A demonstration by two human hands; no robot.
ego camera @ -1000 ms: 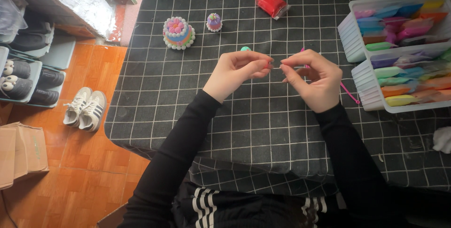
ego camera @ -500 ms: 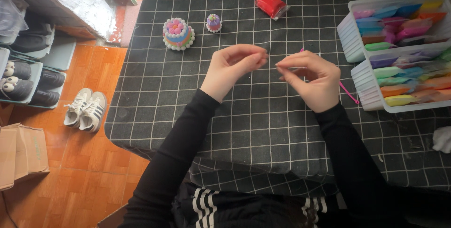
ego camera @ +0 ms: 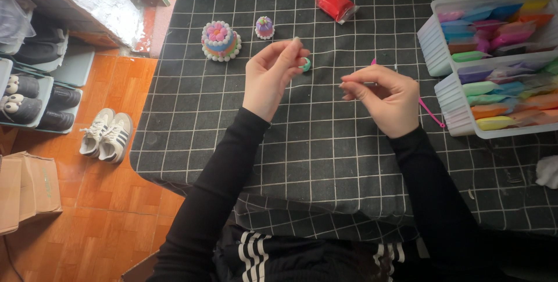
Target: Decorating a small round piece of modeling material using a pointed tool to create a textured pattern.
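My left hand (ego camera: 272,78) is raised over the black grid cloth (ego camera: 325,160), and its pinched fingertips touch a small green clay ball (ego camera: 306,65). Whether they grip the ball I cannot tell. My right hand (ego camera: 385,101) hovers to the right, thumb and forefinger pressed together; nothing shows between them. A thin pink tool (ego camera: 431,115) lies on the cloth, partly hidden under that hand. A small multicoloured clay cake (ego camera: 220,41) and a tiny purple clay cupcake (ego camera: 265,27) stand beyond my left hand.
A red wrapped clay pack (ego camera: 336,4) lies at the back. Two white bins (ego camera: 450,87) of coloured clay packs stand at the right. On the orange floor at the left are white sneakers (ego camera: 107,135), shoe racks (ego camera: 35,84) and a cardboard box (ego camera: 26,189).
My hands, held together a second ago, have drawn apart. The left hand moved up to the green ball; the right hand moved right. The ball has stayed in place.
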